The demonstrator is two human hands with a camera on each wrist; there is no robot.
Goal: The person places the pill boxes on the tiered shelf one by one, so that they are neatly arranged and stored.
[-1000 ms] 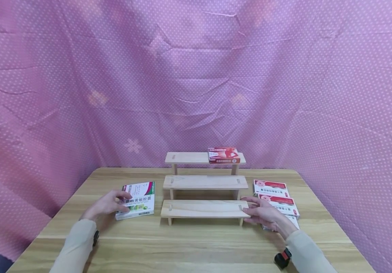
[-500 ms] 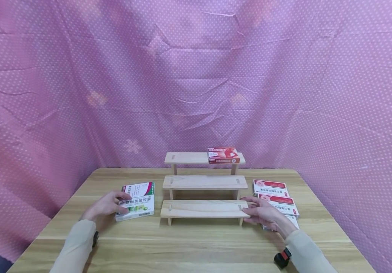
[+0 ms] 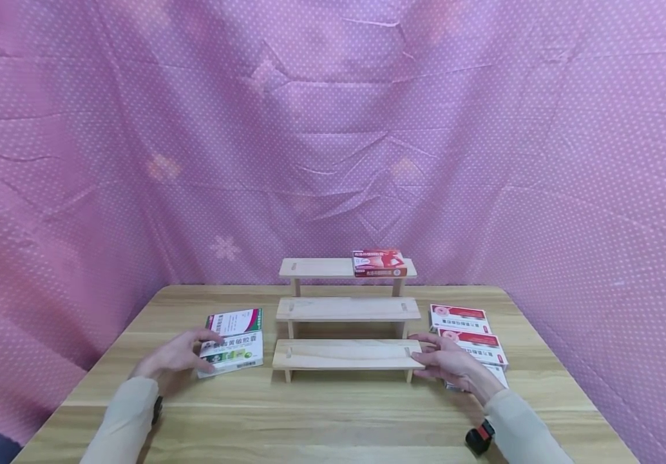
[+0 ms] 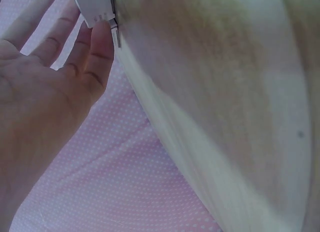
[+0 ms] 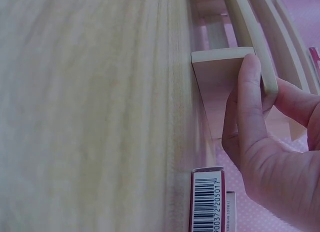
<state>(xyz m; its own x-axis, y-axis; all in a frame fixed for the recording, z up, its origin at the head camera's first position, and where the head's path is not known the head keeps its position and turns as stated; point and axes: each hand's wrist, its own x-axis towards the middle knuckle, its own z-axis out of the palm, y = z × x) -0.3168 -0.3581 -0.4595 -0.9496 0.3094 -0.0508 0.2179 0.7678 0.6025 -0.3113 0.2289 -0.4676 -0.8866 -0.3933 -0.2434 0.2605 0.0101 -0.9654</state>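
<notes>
At the left, two medicine boxes lie overlapping. My left hand [image 3: 176,356] holds the left end of the nearer box [image 3: 231,348], white with a green band, between thumb and fingers. In the left wrist view, fingertips [image 4: 102,34] meet the white end of that box [image 4: 96,6]. The farther box [image 3: 237,321] is white with magenta and green. My right hand [image 3: 451,364] grips the right end of the lowest step of a three-step wooden display stand [image 3: 344,353]. In the right wrist view, its fingers [image 5: 250,91] lie against the stand's leg and underside.
A red medicine box [image 3: 379,263] lies on the right part of the stand's top step. Several red and white medicine boxes [image 3: 472,348] lie overlapping at the right, close to my right hand. A pink dotted cloth [image 3: 333,129] hangs behind the wooden table [image 3: 310,419].
My left hand has shifted slightly left and toward me, and the nearer box has turned and moved a little with it. My right hand stays on the stand.
</notes>
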